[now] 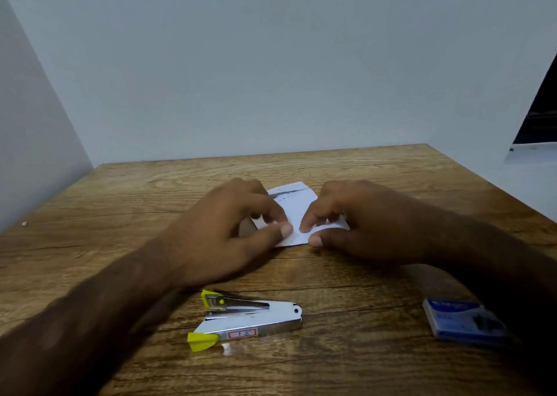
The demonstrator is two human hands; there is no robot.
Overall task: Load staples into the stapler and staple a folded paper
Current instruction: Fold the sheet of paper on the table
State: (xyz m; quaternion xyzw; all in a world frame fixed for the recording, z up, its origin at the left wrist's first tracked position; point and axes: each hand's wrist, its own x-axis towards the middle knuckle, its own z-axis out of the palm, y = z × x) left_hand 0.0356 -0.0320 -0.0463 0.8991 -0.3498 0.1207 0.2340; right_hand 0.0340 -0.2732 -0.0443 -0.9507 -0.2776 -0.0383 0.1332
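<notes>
Our left hand [238, 229] and right hand [355, 223] pinch the paper [297, 211] on the bench [391, 190] | stapler [247, 320] at 6 o'clock untouched | staple box [464, 321] at 4 o'clock

I see a wood-grain table [391, 184] pushed into a corner of pale grey walls [271, 63]. 1 tiny light speck [24, 223] sits near the table's left edge. At the far right, a dark panel [539, 115] with a white lower edge leans in.
</notes>
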